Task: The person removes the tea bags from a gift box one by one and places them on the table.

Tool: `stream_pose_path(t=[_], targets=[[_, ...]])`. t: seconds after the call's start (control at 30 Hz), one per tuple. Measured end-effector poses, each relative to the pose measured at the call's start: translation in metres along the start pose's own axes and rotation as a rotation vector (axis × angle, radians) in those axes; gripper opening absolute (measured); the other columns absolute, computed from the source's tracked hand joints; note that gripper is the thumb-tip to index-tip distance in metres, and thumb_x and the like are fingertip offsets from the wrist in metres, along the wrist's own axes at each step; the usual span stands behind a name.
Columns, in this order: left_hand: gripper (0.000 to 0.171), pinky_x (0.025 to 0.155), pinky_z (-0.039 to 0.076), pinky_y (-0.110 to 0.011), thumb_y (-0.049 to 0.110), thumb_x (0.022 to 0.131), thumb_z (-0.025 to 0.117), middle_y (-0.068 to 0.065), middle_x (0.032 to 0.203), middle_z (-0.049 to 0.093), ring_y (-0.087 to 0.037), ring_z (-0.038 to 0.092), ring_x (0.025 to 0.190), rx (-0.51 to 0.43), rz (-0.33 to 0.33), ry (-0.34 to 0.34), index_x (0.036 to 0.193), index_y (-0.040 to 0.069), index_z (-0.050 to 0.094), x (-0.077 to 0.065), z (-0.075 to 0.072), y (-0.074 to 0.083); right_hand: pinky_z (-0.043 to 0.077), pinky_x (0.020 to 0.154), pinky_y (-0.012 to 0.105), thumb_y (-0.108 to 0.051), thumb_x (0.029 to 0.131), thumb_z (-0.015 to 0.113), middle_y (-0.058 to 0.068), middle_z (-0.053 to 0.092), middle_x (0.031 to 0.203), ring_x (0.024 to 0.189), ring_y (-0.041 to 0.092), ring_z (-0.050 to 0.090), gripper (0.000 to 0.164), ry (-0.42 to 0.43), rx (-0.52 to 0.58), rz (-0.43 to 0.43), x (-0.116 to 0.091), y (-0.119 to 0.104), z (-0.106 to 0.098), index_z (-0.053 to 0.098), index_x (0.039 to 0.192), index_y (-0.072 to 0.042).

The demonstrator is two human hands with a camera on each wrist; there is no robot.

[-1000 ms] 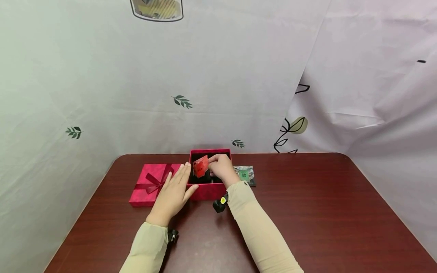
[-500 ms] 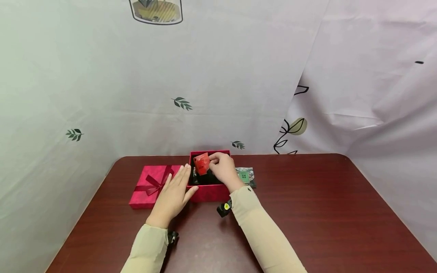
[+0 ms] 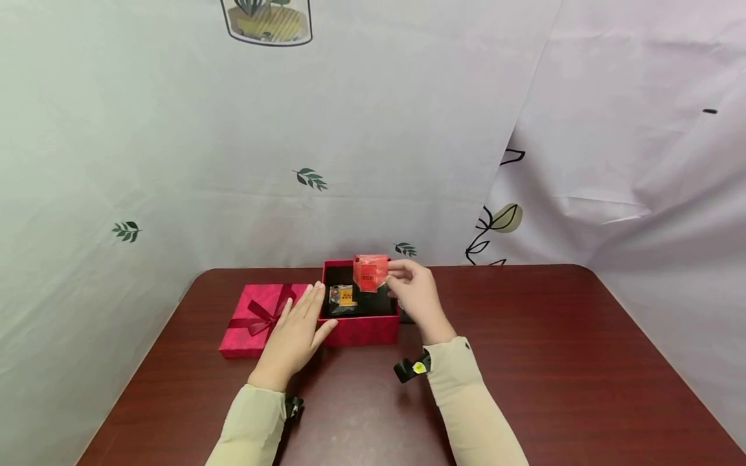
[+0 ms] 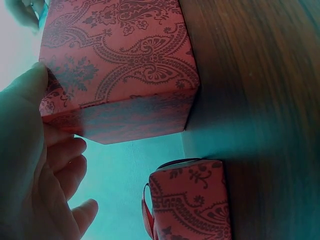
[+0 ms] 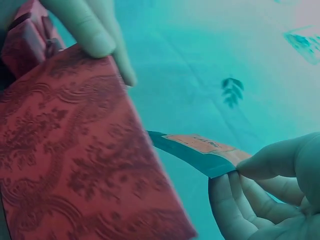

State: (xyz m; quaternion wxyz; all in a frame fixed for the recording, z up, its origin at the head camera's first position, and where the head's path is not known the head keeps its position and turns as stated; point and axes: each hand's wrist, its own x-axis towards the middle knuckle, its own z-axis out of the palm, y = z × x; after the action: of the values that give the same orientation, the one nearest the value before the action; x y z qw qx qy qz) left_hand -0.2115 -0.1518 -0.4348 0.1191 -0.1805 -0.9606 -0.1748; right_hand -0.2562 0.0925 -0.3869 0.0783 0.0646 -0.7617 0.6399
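A red patterned gift box [image 3: 361, 331] with a black inside stands lidless at the back of the table. My right hand [image 3: 418, 294] pinches a small flat red packet [image 3: 370, 272] by its right edge, over the box's back right part. In the right wrist view the packet [image 5: 197, 150] is held between thumb and fingers beside the box [image 5: 70, 150]. My left hand [image 3: 294, 336] rests at the box's left side, fingers straight, thumb touching its front [image 4: 125, 55]. Inside the box on the left lies a small packet [image 3: 346, 296] with a yellow-orange label.
The box's lid [image 3: 243, 335], with a dark red ribbon bow, lies on the table [image 3: 553, 362] to the left, partly behind my left hand. A printed cloth sheet [image 3: 384, 129] hangs along the table's back edge.
My right hand has moved right with the red packet, from the box's left part, uncovering the yellow-labelled packet and covering the green-printed packet at right. The left hand has stayed put.
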Motion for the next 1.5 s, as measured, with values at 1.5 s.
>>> stream_pose_path(t=[1.5], targets=[[0.080,0.121,0.018,-0.060,0.045,0.100,0.060,-0.016,0.164,0.029,-0.033,0.023,0.153,0.008,-0.007,-0.013,0.158,0.001,0.029,0.000,0.000,0.000,0.054,0.066,0.020,-0.007,0.099,0.063,-0.008,0.068,0.095,0.074,0.004,0.065,0.035,0.322,0.228,0.308,0.002,0.057,-0.125,0.063,0.131,0.007]])
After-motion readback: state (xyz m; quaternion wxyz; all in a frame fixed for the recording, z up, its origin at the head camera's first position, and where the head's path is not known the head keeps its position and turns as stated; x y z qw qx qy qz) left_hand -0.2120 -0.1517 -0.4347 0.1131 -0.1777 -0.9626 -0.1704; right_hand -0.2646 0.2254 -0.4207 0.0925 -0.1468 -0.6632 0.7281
